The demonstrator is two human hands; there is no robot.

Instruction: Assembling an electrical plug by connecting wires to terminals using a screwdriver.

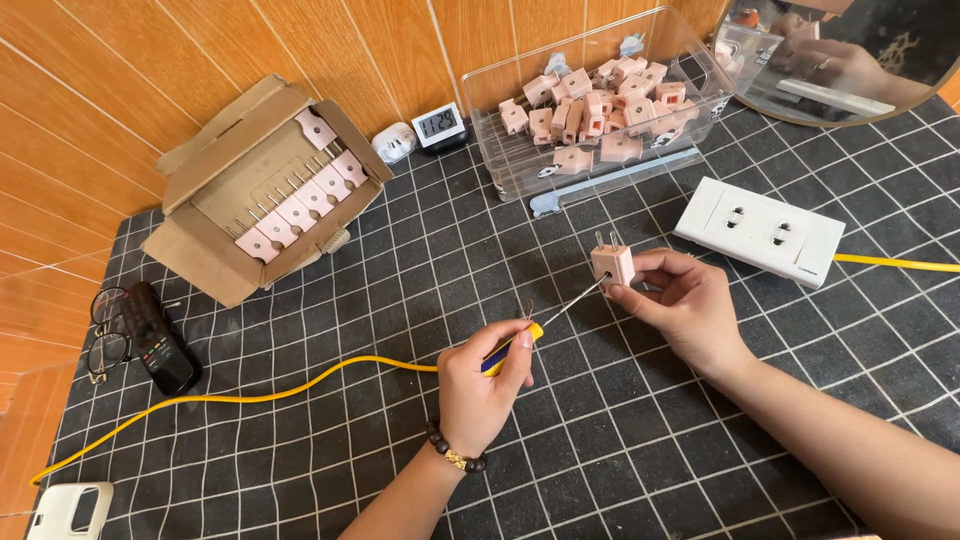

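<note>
My right hand (683,305) pinches a small pink two-prong plug (612,262) above the table, prongs pointing up. My left hand (484,385) grips a screwdriver (553,315) with a yellow and blue handle; its thin shaft slants up to the right and its tip touches the side of the plug. A beaded bracelet (455,456) circles my left wrist.
A clear plastic bin (520,165) at the back holds several pink plugs. An open cardboard box (262,190) with a row of plugs sits at left. A white power strip (760,232) with yellow cable (250,397), a small digital clock (438,124), glasses and remote (160,340), a mirror (850,60).
</note>
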